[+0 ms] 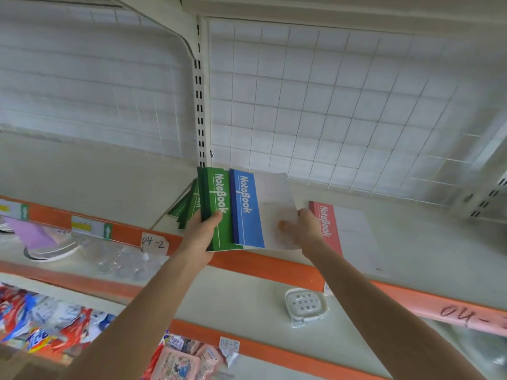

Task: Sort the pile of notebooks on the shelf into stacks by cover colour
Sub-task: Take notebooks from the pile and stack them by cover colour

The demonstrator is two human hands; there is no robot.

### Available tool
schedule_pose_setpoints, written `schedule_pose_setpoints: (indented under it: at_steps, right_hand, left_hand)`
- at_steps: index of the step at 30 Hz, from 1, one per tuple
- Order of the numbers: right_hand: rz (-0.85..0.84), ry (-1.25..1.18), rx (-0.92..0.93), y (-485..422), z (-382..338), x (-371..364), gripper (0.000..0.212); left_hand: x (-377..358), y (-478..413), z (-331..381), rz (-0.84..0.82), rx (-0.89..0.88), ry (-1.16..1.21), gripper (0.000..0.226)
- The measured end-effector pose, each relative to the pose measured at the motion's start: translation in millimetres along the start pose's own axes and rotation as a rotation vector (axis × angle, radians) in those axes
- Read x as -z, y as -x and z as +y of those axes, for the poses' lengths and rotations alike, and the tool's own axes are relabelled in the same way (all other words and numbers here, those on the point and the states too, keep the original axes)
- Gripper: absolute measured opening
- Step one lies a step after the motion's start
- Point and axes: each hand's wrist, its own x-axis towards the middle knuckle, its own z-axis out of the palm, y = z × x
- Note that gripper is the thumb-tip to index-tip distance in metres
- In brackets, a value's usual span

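1. Gripping a green-and-white notebook with "NoteBook" printed on its cover [219, 187], the left hand [204, 231] holds it up over the front edge of the pale cream shelf [109, 185]. The thumb is pressed on the green band and the fingers are curled out of sight beneath.
2. A blue-and-white notebook of the same design [247, 212] lies overlapping the green one on its right side, tilted the same way.
3. The right hand [304, 229] grasps the white part of the blue notebook at its right edge, thumb on top and fingers wrapped under the cover.
4. Just behind and left of the left hand, a fanned stack of green notebooks [186, 207] rests on the shelf, partly hidden by the held green one.
5. A red-and-white notebook [329, 223] lies flat on the shelf just beyond the right hand, apart from the green stack.
6. A white wire grid panel [329, 105] backs the shelf, and an orange strip [274, 267] runs along its front edge, carrying a handwritten paper tag reading "04-2" [154, 243].
7. On the shelf below, a white perforated plastic soap dish [306, 304] sits between the two forearms.
8. Colourful detergent packets [41, 325] lie at the lower left, with clear dishes [55, 242] above them.
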Motion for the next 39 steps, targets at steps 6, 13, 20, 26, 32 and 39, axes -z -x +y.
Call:
schedule_pose_setpoints:
  at_steps: [6,13,20,26,32,39]
  right_hand:
    - [0.098,0.413,-0.005,-3.9,14.3,8.1,0.046]
    - [0.124,0.621,-0.034,-6.6,14.1,7.7,0.034]
    - [0.123,0.722,0.018,-9.1,14.7,10.5,0.035]
    - [0.077,0.780,0.121,-0.7,12.7,2.4,0.036]
    - [-0.119,-0.087,0.054,10.0,-27.6,-4.0,0.034]
    - [-0.121,-0.155,0.051,5.1,-36.1,-24.4,0.013]
  left_hand:
    - [5.4,-0.8,3.3,0.008,0.016,0.021,0.024]
    - [19.6,-0.6,10.9,0.013,-0.018,0.009,0.018]
    - [29.5,1.0,14.4,-0.002,-0.023,0.042,0.021]
    - [23.5,3.0,15.0,-0.011,0.020,0.046,0.027]
    - [18.8,2.8,14.8,-0.091,-0.008,0.047,0.035]
    - [24.1,-1.2,16.7,-0.031,-0.003,0.128,0.020]
